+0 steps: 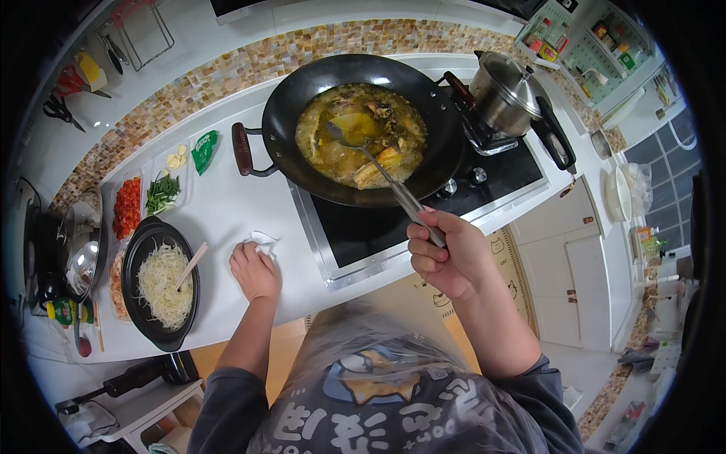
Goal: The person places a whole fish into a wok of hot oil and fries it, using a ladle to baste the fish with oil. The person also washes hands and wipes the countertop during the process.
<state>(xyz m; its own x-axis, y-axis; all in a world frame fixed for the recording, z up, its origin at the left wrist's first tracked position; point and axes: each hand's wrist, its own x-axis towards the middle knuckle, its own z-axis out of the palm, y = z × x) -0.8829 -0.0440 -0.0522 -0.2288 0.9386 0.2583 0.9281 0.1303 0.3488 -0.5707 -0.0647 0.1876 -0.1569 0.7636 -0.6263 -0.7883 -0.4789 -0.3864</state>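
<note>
My right hand is closed around the metal handle of a ladle. The ladle's bowl rests in yellowish, bubbling broth with browned pieces of food, inside a large black wok on the stove. On the white counter, my left hand presses on a crumpled white tissue or cloth. Left of that hand stands a black oval pot of pale shredded vegetable, with light chopsticks leaning in it.
Trays of chopped red peppers, green pieces and garlic lie at the left, near a green packet. A steel pressure cooker stands right of the wok. Stove knobs face the front. A glass lid is far left.
</note>
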